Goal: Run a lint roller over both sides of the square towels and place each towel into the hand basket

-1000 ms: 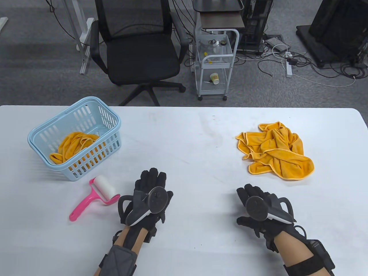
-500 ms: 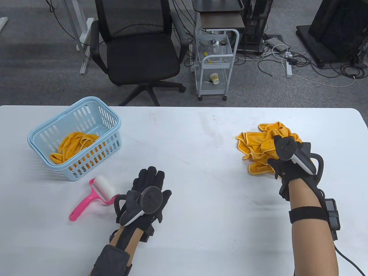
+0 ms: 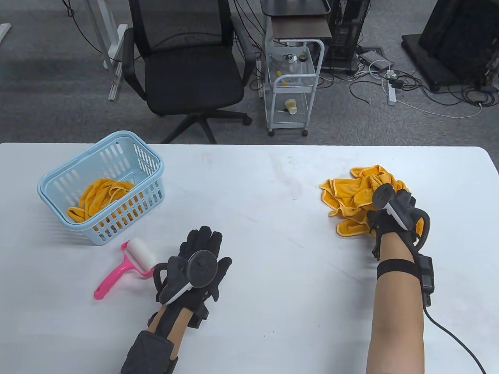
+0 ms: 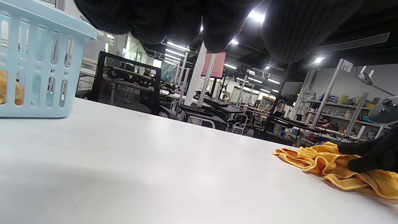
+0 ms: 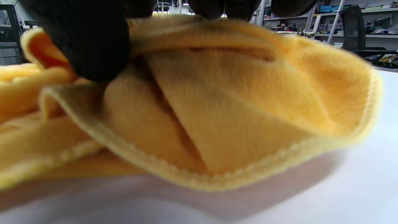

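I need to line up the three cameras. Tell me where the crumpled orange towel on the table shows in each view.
Table view: crumpled towel right of centre, under the right hand.
Left wrist view: low at the right edge, the right hand on it.
Right wrist view: fills most of the frame, gloved fingers gripping its top fold.
Shared landmark: the white table.

text: "41" | on: white tag [image 4: 346,66] (atop a shelf post) | other: none
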Demonstrator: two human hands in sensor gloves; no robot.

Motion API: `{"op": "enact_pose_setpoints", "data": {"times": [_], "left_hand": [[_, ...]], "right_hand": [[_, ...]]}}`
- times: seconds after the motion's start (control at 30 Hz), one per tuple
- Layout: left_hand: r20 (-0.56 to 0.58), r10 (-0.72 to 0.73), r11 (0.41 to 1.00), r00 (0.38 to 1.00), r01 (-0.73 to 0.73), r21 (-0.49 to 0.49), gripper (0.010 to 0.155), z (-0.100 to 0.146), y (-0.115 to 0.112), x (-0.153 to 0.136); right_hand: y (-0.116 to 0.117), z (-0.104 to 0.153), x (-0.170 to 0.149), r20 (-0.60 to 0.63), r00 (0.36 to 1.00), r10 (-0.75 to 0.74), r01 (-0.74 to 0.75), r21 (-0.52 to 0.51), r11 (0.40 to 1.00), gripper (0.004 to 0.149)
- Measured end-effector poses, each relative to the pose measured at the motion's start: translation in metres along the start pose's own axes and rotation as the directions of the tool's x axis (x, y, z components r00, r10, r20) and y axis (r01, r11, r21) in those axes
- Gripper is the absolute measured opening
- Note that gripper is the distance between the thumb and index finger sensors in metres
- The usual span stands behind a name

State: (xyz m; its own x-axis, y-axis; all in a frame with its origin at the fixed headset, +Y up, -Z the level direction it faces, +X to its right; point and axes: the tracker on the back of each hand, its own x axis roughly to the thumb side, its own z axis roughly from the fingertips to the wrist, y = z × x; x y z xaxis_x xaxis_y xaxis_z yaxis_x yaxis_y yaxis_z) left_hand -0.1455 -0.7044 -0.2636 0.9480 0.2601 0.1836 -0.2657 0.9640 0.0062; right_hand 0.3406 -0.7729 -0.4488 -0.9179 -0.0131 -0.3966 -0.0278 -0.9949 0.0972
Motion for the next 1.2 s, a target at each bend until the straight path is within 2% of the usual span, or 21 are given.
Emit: {"op": "enact_pose_setpoints", "data": {"times": [0.1,0.3,0.4,0.5,0.7,0.83,0.93,0.97,1.0,1.1,1.13,1.2], "left_hand": [[0.001,-0.002,1.000,1.000,0.002,-0.006,0.065,0.000,0.000,0.000],[0.000,0.005,1.000,1.000,-0.005,-0.004,0.065,0.000,0.000,0.000],[0.002,0.009,1.000,1.000,-0.009,-0.001,0.065,0.000,0.001,0.000],[0.004,0.016,1.000,1.000,-0.016,-0.001,0.065,0.000,0.002,-0.001],[0.013,0.030,1.000,0.999,-0.030,0.000,0.065,-0.001,0.002,-0.001],[0.027,0.040,0.999,0.999,-0.040,-0.002,0.064,-0.001,0.001,0.000],[0.043,0.052,0.999,0.998,-0.052,-0.003,0.065,0.000,0.000,0.003],[0.048,0.056,0.998,0.997,-0.056,-0.003,0.065,0.000,0.000,0.003],[0.057,0.063,0.998,0.996,-0.063,-0.004,0.065,0.000,0.001,0.004],[0.082,0.114,0.994,0.990,-0.113,-0.007,0.067,0.001,0.002,0.007],[0.089,0.131,0.991,0.987,-0.130,-0.008,0.068,0.002,0.002,0.007],[0.120,0.192,0.981,0.974,-0.191,-0.017,0.073,0.003,0.003,0.009]], "right_hand": [[0.003,0.001,-0.001,-0.018,0.997,-0.069,0.068,-0.070,0.995,0.053],[-0.014,0.006,-0.005,-0.020,0.993,-0.114,0.108,-0.174,0.979,0.046],[-0.033,0.012,-0.011,-0.011,0.971,-0.240,0.231,-0.233,0.944,0.047],[-0.061,0.020,-0.014,0.028,0.935,-0.354,0.345,-0.300,0.889,0.046],[-0.122,0.047,0.001,0.182,0.906,-0.382,0.423,-0.373,0.826,0.045],[-0.167,0.081,0.024,0.298,0.906,-0.300,0.410,-0.445,0.796,0.044],[-0.200,0.119,0.046,0.433,0.863,-0.259,0.454,-0.443,0.773,0.043],[-0.205,0.126,0.050,0.453,0.856,-0.248,0.458,-0.444,0.770,0.043],[-0.215,0.146,0.061,0.505,0.836,-0.212,0.463,-0.445,0.766,0.043],[-0.223,0.191,0.086,0.604,0.785,-0.133,0.460,-0.426,0.779,0.043],[-0.223,0.198,0.090,0.620,0.775,-0.123,0.460,-0.418,0.784,0.044],[-0.213,0.233,0.110,0.689,0.721,-0.078,0.454,-0.385,0.804,0.044]]}}
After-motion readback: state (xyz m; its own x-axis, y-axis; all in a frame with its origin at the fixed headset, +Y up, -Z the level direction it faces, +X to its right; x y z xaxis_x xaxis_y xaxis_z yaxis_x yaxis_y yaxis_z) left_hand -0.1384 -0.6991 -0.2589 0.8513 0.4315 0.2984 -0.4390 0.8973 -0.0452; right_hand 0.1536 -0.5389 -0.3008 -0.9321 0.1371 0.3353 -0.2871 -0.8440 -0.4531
